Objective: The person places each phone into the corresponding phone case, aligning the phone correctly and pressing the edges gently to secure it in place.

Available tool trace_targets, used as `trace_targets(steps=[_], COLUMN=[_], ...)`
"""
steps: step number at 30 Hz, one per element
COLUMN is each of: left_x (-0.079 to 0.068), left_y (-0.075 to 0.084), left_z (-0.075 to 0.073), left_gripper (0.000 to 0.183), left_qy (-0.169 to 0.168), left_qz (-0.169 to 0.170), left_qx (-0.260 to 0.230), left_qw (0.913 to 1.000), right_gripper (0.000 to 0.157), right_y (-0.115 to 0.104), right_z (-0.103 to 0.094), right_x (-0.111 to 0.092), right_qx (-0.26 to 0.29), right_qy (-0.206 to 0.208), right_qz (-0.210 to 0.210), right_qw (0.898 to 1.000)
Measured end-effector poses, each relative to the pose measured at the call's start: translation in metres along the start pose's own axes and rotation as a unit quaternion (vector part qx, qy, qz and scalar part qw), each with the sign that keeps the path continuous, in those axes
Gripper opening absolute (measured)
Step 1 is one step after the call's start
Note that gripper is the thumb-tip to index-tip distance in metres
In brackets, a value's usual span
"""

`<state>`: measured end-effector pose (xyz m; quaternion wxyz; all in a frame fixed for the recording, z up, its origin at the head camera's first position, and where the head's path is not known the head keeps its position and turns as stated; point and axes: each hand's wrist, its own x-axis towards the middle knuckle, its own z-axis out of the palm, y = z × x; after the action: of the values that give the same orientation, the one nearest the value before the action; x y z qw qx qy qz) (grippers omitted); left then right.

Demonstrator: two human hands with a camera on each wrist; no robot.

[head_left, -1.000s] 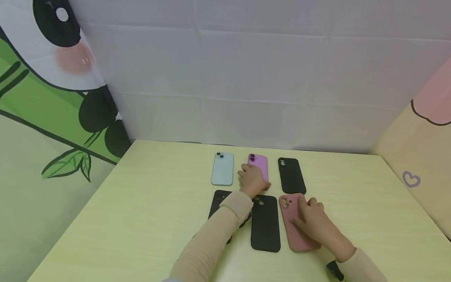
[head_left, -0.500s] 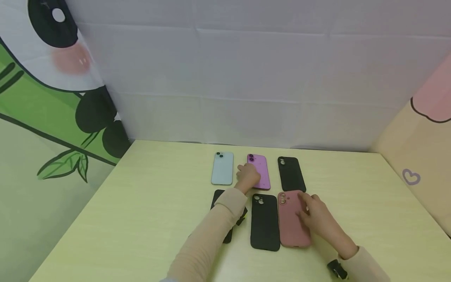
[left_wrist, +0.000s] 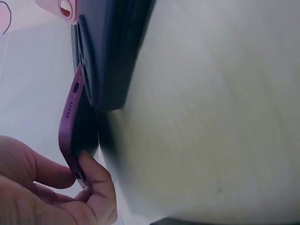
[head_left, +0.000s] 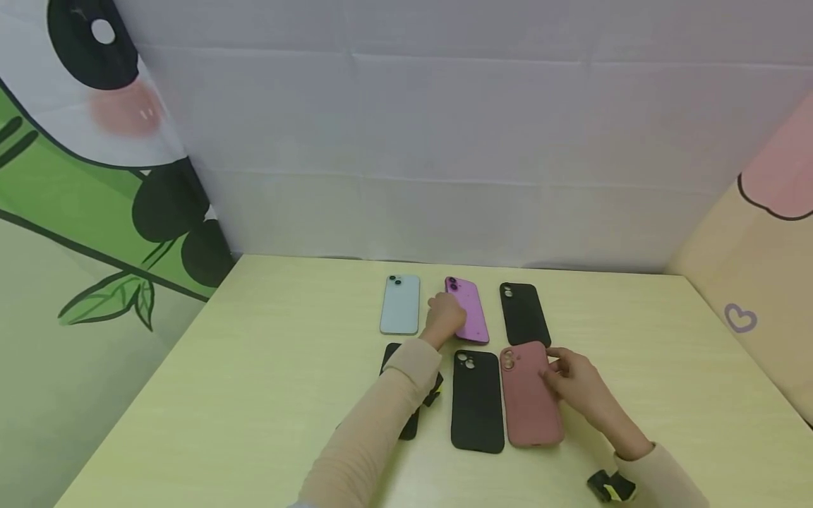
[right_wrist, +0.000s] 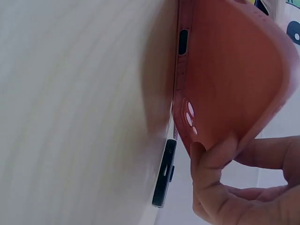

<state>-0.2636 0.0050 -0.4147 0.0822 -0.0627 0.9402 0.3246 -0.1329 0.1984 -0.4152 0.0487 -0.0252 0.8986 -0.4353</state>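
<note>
My left hand [head_left: 444, 317] pinches the left long edge of a purple phone [head_left: 471, 310], which lies back side up in the far row. In the left wrist view the thumb and finger grip that phone's edge [left_wrist: 68, 119] and hold it tilted off the table. On the right, my right hand [head_left: 579, 384] pinches the right edge of a pink phone case [head_left: 530, 398] in the near row. From the right wrist view, the case is hollow inside [right_wrist: 234, 79], with that edge raised, its camera holes showing and its other long side down at the table.
Left of the purple phone lies a light blue phone [head_left: 400, 305]. A black phone case [head_left: 526, 314] lies at the far right, another black case [head_left: 478, 402] beside the pink one. My left sleeve [head_left: 381, 423] partly covers a third black item [head_left: 411, 425]. A fabric wall [head_left: 444, 219] stands behind.
My left hand has shifted left, from over the purple phone's lower part to its left edge. My right hand has moved to the pink case's right edge, and the case has swung slightly left.
</note>
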Motion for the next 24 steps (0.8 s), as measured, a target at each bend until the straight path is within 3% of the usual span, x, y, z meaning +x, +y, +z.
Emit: trace_targets(steps=[9,18,24], left_x=[0.011,0.022,0.023], left_y=[0.003,0.005,0.003], left_z=[-0.001,0.001,0.001], left_gripper=[0.011,0.016,0.021], left_qy=[0.001,-0.006,-0.011], left_qz=[0.023,0.000,-0.012], left_qx=[-0.044,-0.094,-0.147], left_qw=[0.9987,0.9956,0.9891], right_gripper=[0.045,0.047,0.047], right_y=[0.008,0.016,0.018], right_z=[-0.010,-0.018,-0.020], right_x=[0.014,0.026,0.026], right_qx=[0.104,0.150,0.166], right_qy=[-0.034,-0.055,-0.053], right_qz=[0.027,0.046,0.049], right_qw=[0.994,0.986,0.984])
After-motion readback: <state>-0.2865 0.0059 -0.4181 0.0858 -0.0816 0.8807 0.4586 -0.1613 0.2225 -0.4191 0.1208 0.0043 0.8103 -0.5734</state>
